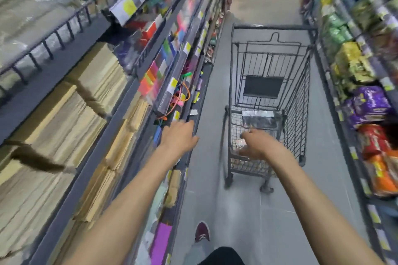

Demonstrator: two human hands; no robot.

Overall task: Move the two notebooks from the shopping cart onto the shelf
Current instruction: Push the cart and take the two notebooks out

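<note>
Inside the shopping cart [299, 103] basket a dark plastic-wrapped notebook [261, 121] lies flat, second one too blurred to pick out, right hand [256, 143] over the basket just beside it, fingers spread, holding nothing, left hand [179, 135] likewise empty, fingers straight, at the stationery shelf [53, 77] edge left of the cart.

Left hand [179, 135] by shelf [90, 165], right hand [258, 143] over cart [301, 92].

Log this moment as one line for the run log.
phase: reach | left hand: open, by shelf edge | right hand: open, over shopping cart | notebook: in cart, not gripped
</note>
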